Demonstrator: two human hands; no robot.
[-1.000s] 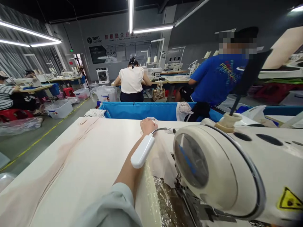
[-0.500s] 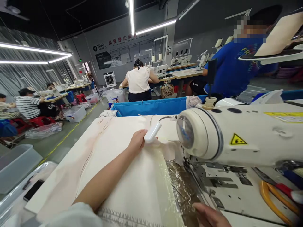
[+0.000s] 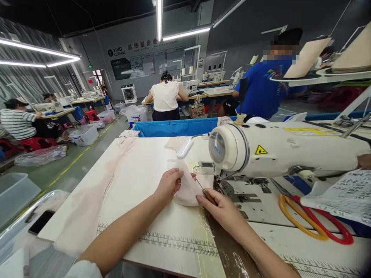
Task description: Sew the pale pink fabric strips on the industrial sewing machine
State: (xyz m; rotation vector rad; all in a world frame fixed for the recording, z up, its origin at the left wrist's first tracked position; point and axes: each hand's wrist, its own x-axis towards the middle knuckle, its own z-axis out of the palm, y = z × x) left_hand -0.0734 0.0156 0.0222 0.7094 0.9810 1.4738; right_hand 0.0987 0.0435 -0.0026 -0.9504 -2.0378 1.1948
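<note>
My left hand (image 3: 171, 184) pinches a piece of pale pink fabric (image 3: 187, 193) over the white table. Close to its right edge, my right hand (image 3: 216, 204) grips a thin pointed tool (image 3: 199, 182), whose tip reaches toward the fabric near my left fingers. The sewing machine (image 3: 232, 148) stands just to the right, its needle area beside the cloth. A small white lamp (image 3: 185, 149) on a bent stalk hangs above my left hand. More pale pink fabric (image 3: 84, 216) lies along the table's left side.
Orange-handled and red-handled scissors (image 3: 303, 220) lie right of the machine, by a sheet of handwritten paper (image 3: 343, 197). A printed ruler (image 3: 174, 241) crosses the near table. A phone (image 3: 41, 222) is at the left. A blue cloth trough (image 3: 176, 127) lies behind; people sit at machines beyond.
My left hand has moved down and now holds the fabric piece up. My right hand has come up from the near edge to it with the pointed tool. The view has shifted right.
</note>
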